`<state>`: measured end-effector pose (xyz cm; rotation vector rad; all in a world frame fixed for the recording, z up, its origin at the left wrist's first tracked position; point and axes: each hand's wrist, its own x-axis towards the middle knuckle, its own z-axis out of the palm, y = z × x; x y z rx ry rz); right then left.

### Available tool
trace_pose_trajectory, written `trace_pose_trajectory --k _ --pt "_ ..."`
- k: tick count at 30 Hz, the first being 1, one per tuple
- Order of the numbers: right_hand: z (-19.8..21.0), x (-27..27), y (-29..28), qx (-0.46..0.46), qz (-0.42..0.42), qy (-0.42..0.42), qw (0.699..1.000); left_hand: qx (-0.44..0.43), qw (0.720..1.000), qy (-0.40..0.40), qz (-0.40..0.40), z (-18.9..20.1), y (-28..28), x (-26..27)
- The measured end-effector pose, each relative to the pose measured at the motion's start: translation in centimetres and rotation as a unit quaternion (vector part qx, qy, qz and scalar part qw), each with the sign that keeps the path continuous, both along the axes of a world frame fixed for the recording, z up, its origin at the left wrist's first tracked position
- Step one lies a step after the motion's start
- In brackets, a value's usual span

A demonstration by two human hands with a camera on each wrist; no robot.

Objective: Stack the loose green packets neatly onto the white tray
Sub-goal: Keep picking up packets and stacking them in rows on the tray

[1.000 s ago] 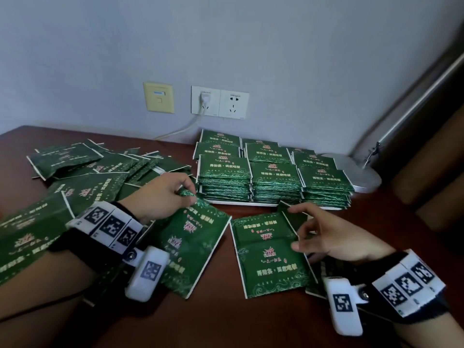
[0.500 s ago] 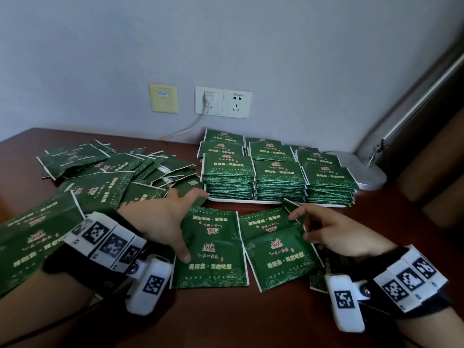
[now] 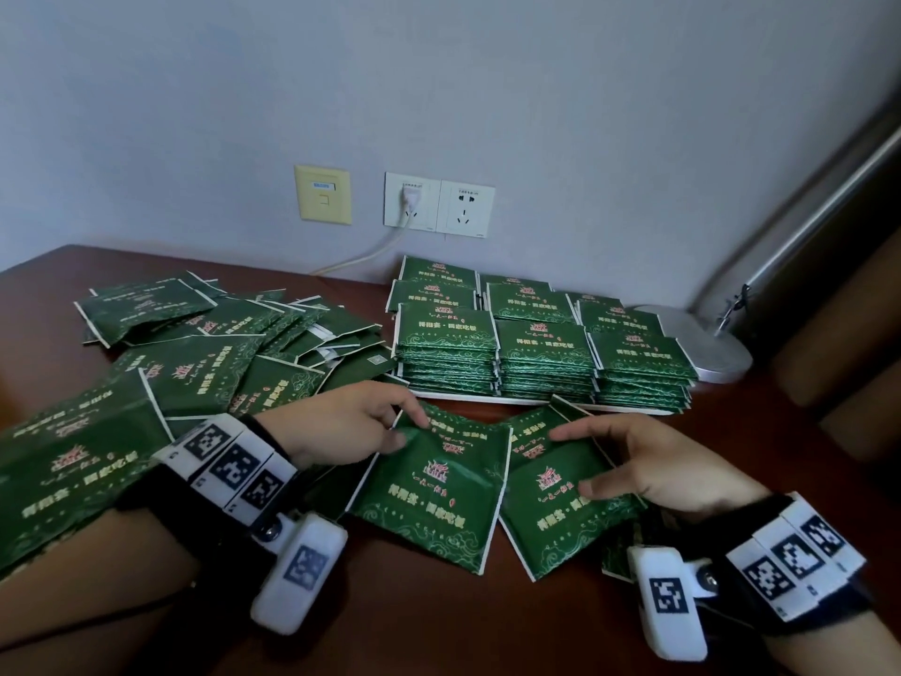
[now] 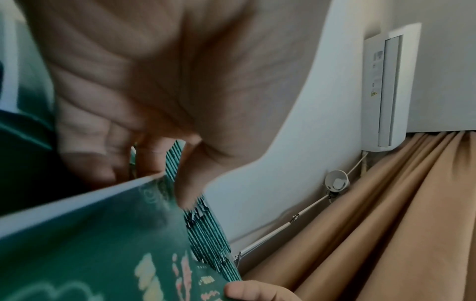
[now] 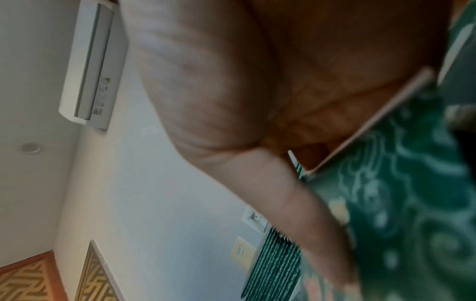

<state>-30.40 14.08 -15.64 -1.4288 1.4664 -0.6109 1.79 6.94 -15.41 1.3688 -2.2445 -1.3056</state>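
Two loose green packets lie side by side at the front of the brown table. My left hand point(image 3: 407, 429) pinches the upper left corner of the left packet point(image 3: 429, 495), lifting it a little; the left wrist view shows thumb and fingers closed on that packet point(image 4: 103, 244). My right hand point(image 3: 573, 461) holds the right packet point(image 3: 551, 519), thumb on top and fingers spread over its far edge. Behind them the white tray point(image 3: 463, 396) carries neat stacks of green packets point(image 3: 543, 348). A loose pile of packets point(image 3: 219, 344) covers the table's left side.
A round silver lamp base point(image 3: 707, 344) sits right of the tray against the wall. Wall sockets point(image 3: 439, 202) with a white cable are behind the tray. More packets lie under my left forearm point(image 3: 73, 470). Tan curtain hangs at the far right.
My left hand dragged its packet right and turned it square beside the other, then took hold of its upper corner. My right hand moved down onto the right packet.
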Motion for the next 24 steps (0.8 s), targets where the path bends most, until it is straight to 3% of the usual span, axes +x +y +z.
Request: trace_pose_trajectory --k 5,10,12,15,17,21,24 --pt "0.5 0.0 0.4 -0.033 -0.011 0.062 0.997 0.057 0.998 0.007 -0.03 -0.3 0.2 -0.2" --pt "1.2 -0.7 0.8 -0.046 -0.011 0.105 0.993 0.058 0.996 0.056 -0.044 -0.3 0.3 -0.3" --pt "1.6 -1.1 0.8 -0.06 -0.022 0.077 0.995 0.033 0.996 0.07 -0.043 0.0 0.3 -0.2" --pt "2.0 -1.2 0.8 -0.08 -0.057 -0.041 0.994 -0.001 0.994 0.109 -0.015 0.3 0.3 -0.2" --pt "2.0 -1.3 0.8 -0.094 -0.067 -0.051 0.992 -0.044 0.991 0.126 0.004 0.4 0.4 -0.2" --pt "1.6 -1.5 0.8 -0.065 -0.03 0.113 0.991 -0.165 0.983 0.078 0.018 0.7 0.4 -0.1" --pt "1.6 -1.8 1.0 -0.067 -0.031 0.208 0.975 -0.196 0.977 0.07 0.043 0.8 0.3 0.0"
